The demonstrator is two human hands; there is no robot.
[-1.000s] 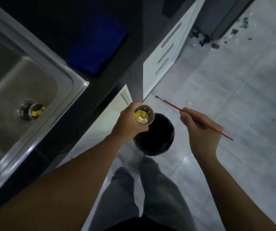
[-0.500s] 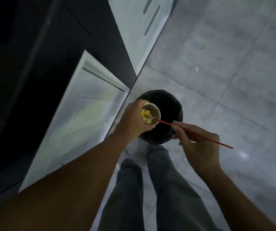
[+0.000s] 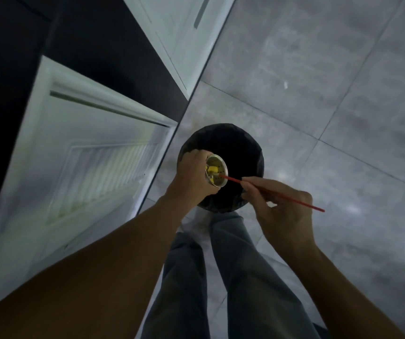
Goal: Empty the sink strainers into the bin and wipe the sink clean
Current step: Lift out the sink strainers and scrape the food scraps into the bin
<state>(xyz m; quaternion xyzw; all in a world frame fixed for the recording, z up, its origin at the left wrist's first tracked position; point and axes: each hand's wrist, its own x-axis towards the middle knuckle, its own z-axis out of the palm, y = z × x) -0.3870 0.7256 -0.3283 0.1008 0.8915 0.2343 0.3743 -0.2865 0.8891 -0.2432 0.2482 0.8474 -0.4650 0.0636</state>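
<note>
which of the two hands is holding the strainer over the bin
The left hand holds the metal strainer, with yellow scraps inside, above the black bin. The right hand instead grips a thin red stick, its tip poking into the strainer.

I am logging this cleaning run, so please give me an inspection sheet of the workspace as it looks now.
Surface: grey tiled floor, pale specks on it.
Job's things: metal strainer tilted over the black-lined bin, yellow scraps still inside; sink not in view.
Clutter: dark object at right edge, unclear.
Grippers: left hand grips the strainer; right hand holds a red stick, its tip in the strainer.
Cables: nothing seen.
Surroundings: white cabinet door left; person's trouser legs below.
</note>
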